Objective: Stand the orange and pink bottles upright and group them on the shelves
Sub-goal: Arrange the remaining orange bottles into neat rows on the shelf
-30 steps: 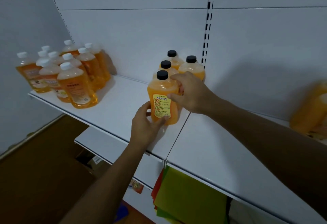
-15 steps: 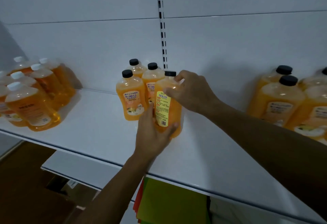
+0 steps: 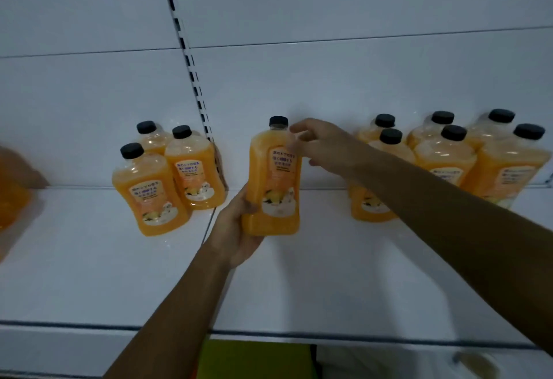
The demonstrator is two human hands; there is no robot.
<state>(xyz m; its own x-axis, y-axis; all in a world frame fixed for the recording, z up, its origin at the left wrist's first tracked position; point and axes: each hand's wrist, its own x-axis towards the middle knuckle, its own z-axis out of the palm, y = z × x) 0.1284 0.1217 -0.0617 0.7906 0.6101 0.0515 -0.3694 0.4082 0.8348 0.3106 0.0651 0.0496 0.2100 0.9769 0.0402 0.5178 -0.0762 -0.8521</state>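
An orange bottle with a black cap stands upright at the middle of the white shelf, label facing me. My left hand grips its lower left side and base. My right hand is at its upper right, fingertips just touching the shoulder below the cap, fingers loose. Three orange bottles with black caps stand grouped to the left. Several more black-capped orange bottles stand grouped to the right, partly hidden behind my right forearm.
A blurred orange bottle shows at the far left edge. A slotted upright rail runs up the white back panel. Green sheets lie below the shelf's front edge. Bare shelf lies in front of the bottles.
The held bottle has moved right, away from the three-bottle group, and turned label forward. My right hand's grip on its top has loosened to a fingertip touch. The view has swung right.
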